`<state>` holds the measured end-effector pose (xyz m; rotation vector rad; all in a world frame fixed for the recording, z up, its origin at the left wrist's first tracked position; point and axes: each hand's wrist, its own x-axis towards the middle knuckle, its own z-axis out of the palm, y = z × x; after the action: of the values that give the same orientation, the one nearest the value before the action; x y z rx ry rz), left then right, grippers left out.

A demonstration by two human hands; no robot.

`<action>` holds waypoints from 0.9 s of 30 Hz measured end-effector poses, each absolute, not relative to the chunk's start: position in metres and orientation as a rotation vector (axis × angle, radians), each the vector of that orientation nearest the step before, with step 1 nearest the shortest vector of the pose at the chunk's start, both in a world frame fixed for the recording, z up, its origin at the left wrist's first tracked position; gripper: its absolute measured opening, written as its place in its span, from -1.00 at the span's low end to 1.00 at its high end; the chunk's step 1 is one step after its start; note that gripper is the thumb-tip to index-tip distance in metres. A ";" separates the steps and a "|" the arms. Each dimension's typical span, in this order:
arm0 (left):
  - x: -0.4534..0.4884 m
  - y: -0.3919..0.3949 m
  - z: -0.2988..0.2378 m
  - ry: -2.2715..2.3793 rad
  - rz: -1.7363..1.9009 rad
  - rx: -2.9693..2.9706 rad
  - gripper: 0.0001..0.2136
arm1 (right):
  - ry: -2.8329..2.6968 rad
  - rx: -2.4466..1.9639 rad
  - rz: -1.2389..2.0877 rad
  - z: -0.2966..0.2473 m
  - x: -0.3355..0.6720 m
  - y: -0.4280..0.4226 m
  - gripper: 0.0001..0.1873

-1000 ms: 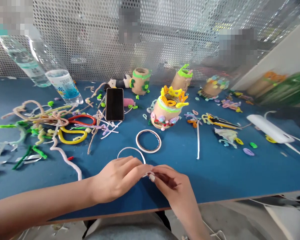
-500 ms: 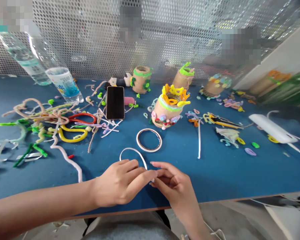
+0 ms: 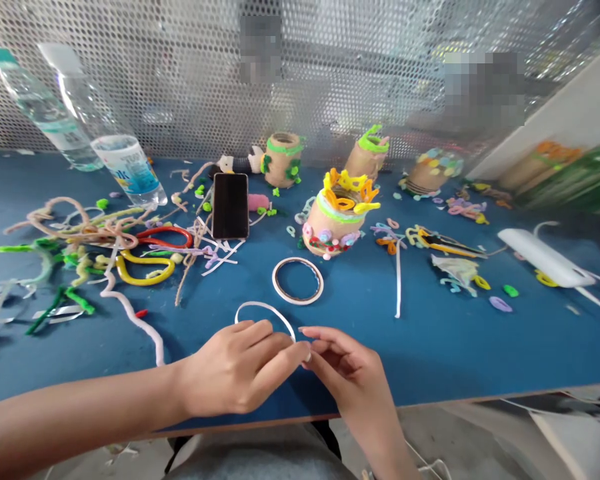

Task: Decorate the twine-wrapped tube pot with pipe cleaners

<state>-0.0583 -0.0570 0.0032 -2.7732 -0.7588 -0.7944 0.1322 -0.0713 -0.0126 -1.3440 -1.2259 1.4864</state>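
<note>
Close to the table's front edge, my left hand (image 3: 247, 370) is closed, thumb and forefinger pinched on a narrow white tape strip (image 3: 274, 309). The strip arcs up from behind the knuckles and back down to the fingertips. Against these fingertips press the thumb and a finger of my right hand (image 3: 355, 377); its forefinger is stretched out. A small white bit shows between the two hands, apparently the strip's end, mostly hidden by fingers. Just beyond lies a flat roll of white tape (image 3: 300, 301). Behind it stands a twine-wrapped jar (image 3: 320, 225) trimmed with yellow and orange loops and pompoms.
Scissors with red and yellow handles (image 3: 145, 280) lie among tangled pipe cleaners (image 3: 80, 233) on the left. A phone (image 3: 231, 207) and water bottles (image 3: 135, 167) stand behind. To the right are a white strip (image 3: 399, 283), a glue gun (image 3: 545, 257) and more decorated jars (image 3: 283, 163).
The white strip's loop has sunk slightly and widened to the left. Both hands have shifted only a little, still meeting at the fingertips.
</note>
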 end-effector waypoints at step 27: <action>-0.102 -0.059 0.039 -0.720 -0.248 -2.641 -0.66 | -1.841 -1.388 0.762 -0.026 0.175 -0.080 -0.84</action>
<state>-0.1024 -0.0586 0.0392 -2.6409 -0.7202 -0.2478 0.1753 -0.0801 -0.0265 -1.3882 -1.8411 0.7625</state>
